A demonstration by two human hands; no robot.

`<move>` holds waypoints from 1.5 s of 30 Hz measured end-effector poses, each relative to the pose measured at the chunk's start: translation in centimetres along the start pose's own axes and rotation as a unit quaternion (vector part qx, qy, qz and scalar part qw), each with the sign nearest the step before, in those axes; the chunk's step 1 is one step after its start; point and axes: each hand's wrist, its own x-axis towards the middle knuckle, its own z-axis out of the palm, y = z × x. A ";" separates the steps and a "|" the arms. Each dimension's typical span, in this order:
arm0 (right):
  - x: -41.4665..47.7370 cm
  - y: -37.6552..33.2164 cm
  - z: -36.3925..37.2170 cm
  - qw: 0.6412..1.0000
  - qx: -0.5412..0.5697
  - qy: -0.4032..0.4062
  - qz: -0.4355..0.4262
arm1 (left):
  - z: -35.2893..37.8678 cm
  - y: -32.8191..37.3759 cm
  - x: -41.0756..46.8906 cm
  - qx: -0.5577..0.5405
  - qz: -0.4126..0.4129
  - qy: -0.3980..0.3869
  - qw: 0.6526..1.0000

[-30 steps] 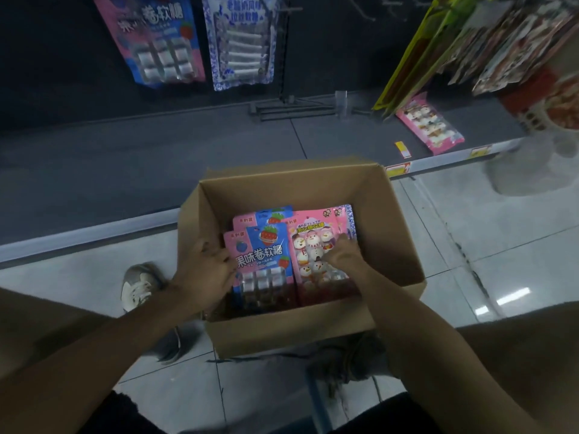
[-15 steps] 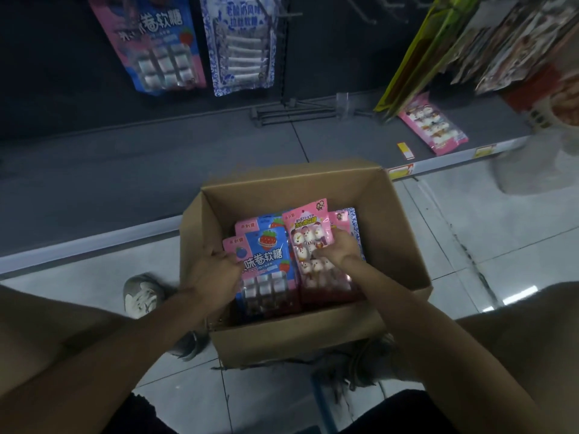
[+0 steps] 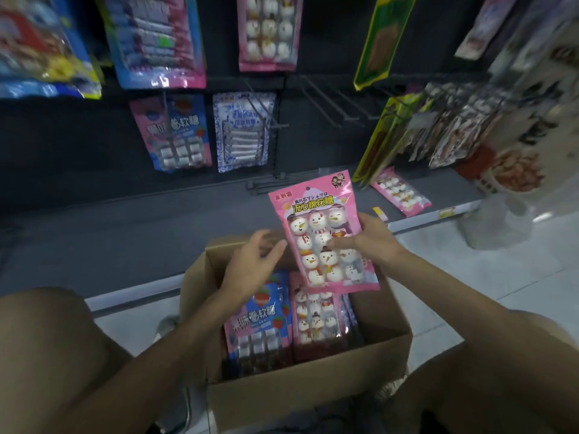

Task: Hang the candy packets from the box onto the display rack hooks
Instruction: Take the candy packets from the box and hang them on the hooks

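My right hand (image 3: pixel 366 242) grips a pink snowman candy packet (image 3: pixel 319 233) by its right edge and holds it upright above the cardboard box (image 3: pixel 300 393). My left hand (image 3: pixel 253 264) hovers open just left of the packet, over the box's far left corner. Inside the box lie a blue-and-pink strawberry candy packet (image 3: pixel 257 321) and more pink snowman packets (image 3: pixel 315 321). Bare black rack hooks (image 3: pixel 332 101) stick out from the dark back panel above.
Packets hang on the rack: a pink-and-blue one (image 3: pixel 175 133), a blue-and-white one (image 3: pixel 241 130) and a pink one higher up (image 3: pixel 268 29). Another pink packet (image 3: pixel 399 191) lies on the grey base shelf. Bags hang at the right (image 3: pixel 454 126).
My right hand has lifted one pink snowman packet out of the box and raised it. My left hand left the blue packet and rose beside it. My view tilted up to the rack.
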 end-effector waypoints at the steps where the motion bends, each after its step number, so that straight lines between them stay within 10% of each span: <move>1: -0.7 -1.2 -0.5 1.000 0.015 -0.007 -0.006 | -0.5 1.6 0.2 -0.085 -0.011 -0.001 0.996; 6: -3.6 -6.4 -2.5 0.994 0.086 -0.041 -0.057 | -3.6 7.3 0.7 -0.315 -0.007 -0.021 0.949; 24: 1.1 -15.7 -4.0 0.940 0.239 0.058 -0.239 | -8.4 19.5 7.6 -0.418 0.058 0.044 0.906; 34: 7.4 -19.3 -5.0 0.911 0.313 0.126 -0.236 | -13.1 24.9 13.6 -0.091 0.251 0.236 0.934; 41: 8.6 -19.8 -5.6 0.905 0.296 0.164 -0.260 | -16.9 31.4 17.2 0.383 0.487 0.384 0.685; 45: 9.1 -20.6 -5.7 0.898 0.266 0.203 -0.287 | -18.1 32.9 18.9 0.456 0.542 0.349 0.614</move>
